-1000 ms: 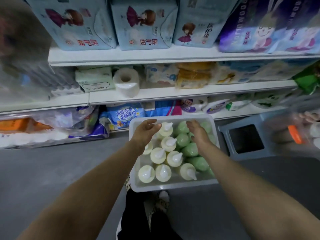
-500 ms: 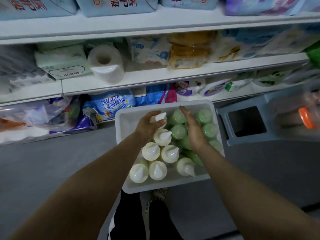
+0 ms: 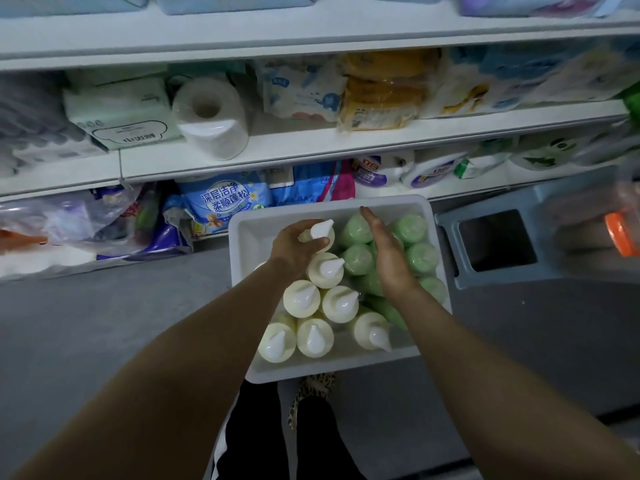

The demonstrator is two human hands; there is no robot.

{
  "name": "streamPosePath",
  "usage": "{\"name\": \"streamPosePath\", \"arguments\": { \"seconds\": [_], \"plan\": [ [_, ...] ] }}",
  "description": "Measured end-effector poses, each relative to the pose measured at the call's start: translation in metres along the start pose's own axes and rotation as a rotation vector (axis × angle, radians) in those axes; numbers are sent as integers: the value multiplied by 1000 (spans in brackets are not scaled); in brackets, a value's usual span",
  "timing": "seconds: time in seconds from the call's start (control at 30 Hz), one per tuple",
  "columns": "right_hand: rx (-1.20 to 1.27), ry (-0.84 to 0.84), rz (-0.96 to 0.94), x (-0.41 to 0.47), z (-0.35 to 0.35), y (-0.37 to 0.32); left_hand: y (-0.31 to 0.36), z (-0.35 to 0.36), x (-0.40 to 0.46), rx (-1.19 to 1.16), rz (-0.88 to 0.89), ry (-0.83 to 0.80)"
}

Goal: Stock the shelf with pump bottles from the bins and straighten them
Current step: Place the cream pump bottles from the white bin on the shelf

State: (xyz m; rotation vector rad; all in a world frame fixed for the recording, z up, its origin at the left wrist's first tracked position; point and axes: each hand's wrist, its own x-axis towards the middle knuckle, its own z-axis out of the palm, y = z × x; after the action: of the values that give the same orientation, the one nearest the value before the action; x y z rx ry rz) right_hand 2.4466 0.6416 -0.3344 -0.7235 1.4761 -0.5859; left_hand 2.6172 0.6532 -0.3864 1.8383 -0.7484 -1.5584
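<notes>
Left hand [image 3: 294, 247] grips a cream pump bottle [image 3: 320, 233] at the neck; right hand [image 3: 388, 254] lies flat-fingered over the green bottles [image 3: 356, 259]. All sit in the white bin [image 3: 246, 237], centre frame, below the shelf [image 3: 311, 143]. Recommended: lift straight up, clearing neighbouring pumps.

A white paper roll [image 3: 211, 119] is seen lying on its side on the middle shelf, just beside a pale green tissue box [image 3: 119, 112] to its left. Further right on that level, a yellow packet [image 3: 379, 93] is stacked among soft packs. Below, a blue bag with Chinese print [image 3: 223, 202] is propped near crumpled plastic bags [image 3: 76, 223]. A grey-blue stool [image 3: 495, 240] is set on the grey floor [image 3: 104, 341].
</notes>
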Motion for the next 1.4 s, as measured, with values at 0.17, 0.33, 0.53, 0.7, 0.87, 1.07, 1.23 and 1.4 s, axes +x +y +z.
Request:
{"name": "streamPosePath", "arguments": {
  "seconds": [0.17,0.33,0.53,0.7,0.87,1.07,1.23,1.4],
  "plan": [
    [-81,-20,-49,-2,-1,0,0,0,1,37,32,12],
    [-165,-31,-106,-1,-5,4,4,-1,2,17,62,77],
    [-186,-37,-82,-7,-3,-2,15,-16,2,160,139,67],
    [-202,-30,-65,-10,-2,-8,39,-36,-8,157,207,10],
    [-239,-49,-5,-19,-1,-24,78,-51,-34,91,274,-3],
    [-208,-188,-26,-57,13,-57,135,-62,-77,-56,281,-34],
    [-29,-259,-88,-92,20,-100,193,-73,-124,-113,305,-66],
    [62,-294,-233,-128,34,-151,249,-91,-176,-182,353,40]
  ]
}}
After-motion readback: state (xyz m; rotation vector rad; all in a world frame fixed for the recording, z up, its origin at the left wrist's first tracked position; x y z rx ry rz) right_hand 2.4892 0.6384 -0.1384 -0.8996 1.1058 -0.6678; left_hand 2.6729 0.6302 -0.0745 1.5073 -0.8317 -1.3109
